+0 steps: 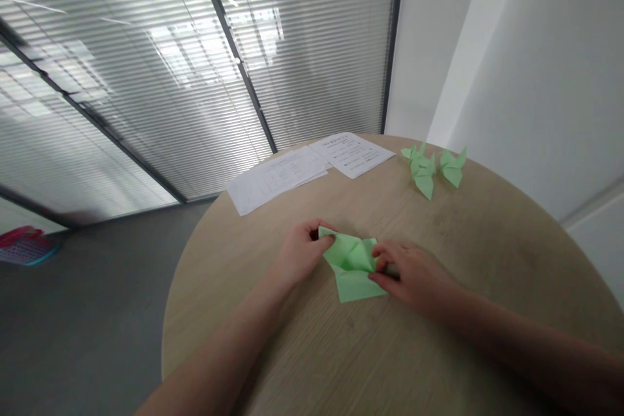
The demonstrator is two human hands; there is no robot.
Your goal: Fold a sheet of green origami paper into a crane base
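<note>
A partly folded piece of light green paper [351,266] lies on the round wooden table [439,338] in front of me. My left hand [299,252] pinches its upper left corner between thumb and fingers. My right hand [412,273] is closed on the paper's right edge, fingers pressing a fold down. The paper is lifted a little at the top, where its flaps stand open.
Two finished green paper figures [433,169] stand at the table's far right. Printed white sheets [307,169] lie at the far edge. Glass walls with blinds rise behind. A pink and blue object [24,245] sits on the grey floor at left.
</note>
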